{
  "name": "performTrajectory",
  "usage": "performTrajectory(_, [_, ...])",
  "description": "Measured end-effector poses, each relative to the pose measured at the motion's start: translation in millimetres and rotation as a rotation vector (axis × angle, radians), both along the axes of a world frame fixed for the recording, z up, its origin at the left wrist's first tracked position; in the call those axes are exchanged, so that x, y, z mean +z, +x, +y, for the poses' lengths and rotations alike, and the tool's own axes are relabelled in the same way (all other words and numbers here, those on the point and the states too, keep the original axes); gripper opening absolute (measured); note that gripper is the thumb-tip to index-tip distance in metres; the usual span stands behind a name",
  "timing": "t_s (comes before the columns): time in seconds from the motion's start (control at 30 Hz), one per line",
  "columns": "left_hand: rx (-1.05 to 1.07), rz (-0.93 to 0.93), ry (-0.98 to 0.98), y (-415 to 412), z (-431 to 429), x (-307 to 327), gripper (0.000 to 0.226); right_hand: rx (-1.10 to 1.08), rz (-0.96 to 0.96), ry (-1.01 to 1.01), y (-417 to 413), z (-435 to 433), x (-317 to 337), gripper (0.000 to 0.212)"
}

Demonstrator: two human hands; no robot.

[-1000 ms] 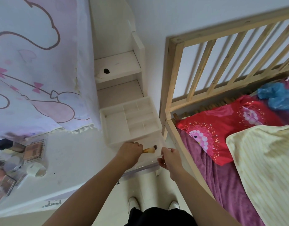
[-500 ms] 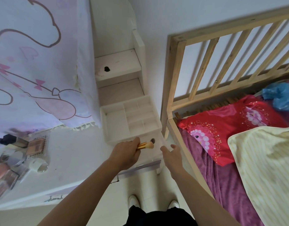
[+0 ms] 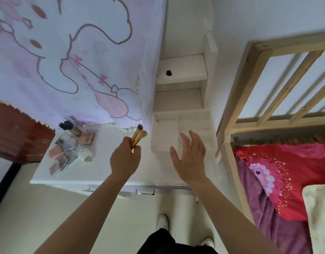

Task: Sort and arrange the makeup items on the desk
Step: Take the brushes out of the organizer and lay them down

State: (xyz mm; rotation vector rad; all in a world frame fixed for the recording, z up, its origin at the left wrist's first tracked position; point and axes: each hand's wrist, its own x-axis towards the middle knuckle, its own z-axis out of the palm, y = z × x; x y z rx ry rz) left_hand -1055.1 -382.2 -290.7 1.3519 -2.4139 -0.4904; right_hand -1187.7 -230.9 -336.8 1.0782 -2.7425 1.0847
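My left hand (image 3: pixel 125 158) grips two makeup brushes (image 3: pixel 138 136) with golden handles, bristles pointing up, above the white desk (image 3: pixel 106 173). My right hand (image 3: pixel 191 158) hovers open, fingers spread, over the near edge of a white divided organiser tray (image 3: pixel 165 132) that stands on the desk's right part. A pile of makeup items (image 3: pixel 72 147) lies at the desk's left: palettes, compacts, a dark-capped bottle and a white jar.
A pink cartoon cloth (image 3: pixel 66 61) hangs behind the desk. White shelves (image 3: pixel 182 68) rise behind the tray. A wooden bed frame (image 3: pixel 249 88) with red and purple bedding (image 3: pixel 286 180) stands close on the right. My feet show on the floor below.
My left hand lifted the brushes up and leftward away from the tray's front. My right hand opened and rose over the tray. The camera view shifted left.
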Motion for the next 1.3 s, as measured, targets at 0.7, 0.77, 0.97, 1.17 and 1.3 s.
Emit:
performTrajectory(0.7, [-0.566,-0.541,0.236,-22.2,-165.5,-131.0,0.030,-0.179,0.205,0.496,29.2,-116.4,-8.7,0.062])
performTrajectory(0.77, [-0.608,-0.554,0.233,-31.4,-171.5,-142.4,0.035,-0.204,0.238,0.485,29.7,-117.3,-9.2,0.059])
performTrajectory(0.97, [-0.722,-0.747,0.136,-34.5,-179.5,-181.1,0.064,-0.249,0.265,0.506,29.9,-120.8,-10.8,0.055])
performTrajectory(1.17, [-0.763,-0.794,0.035,-16.4,-178.0,-197.9,0.068,-0.264,0.240,0.563,30.0,-121.3,-8.9,0.062])
performTrajectory(1.3, [-0.780,-0.803,0.135,-16.8,-178.9,-190.1,0.071,-0.260,0.238,0.549,31.8,-121.4,-8.5,0.063])
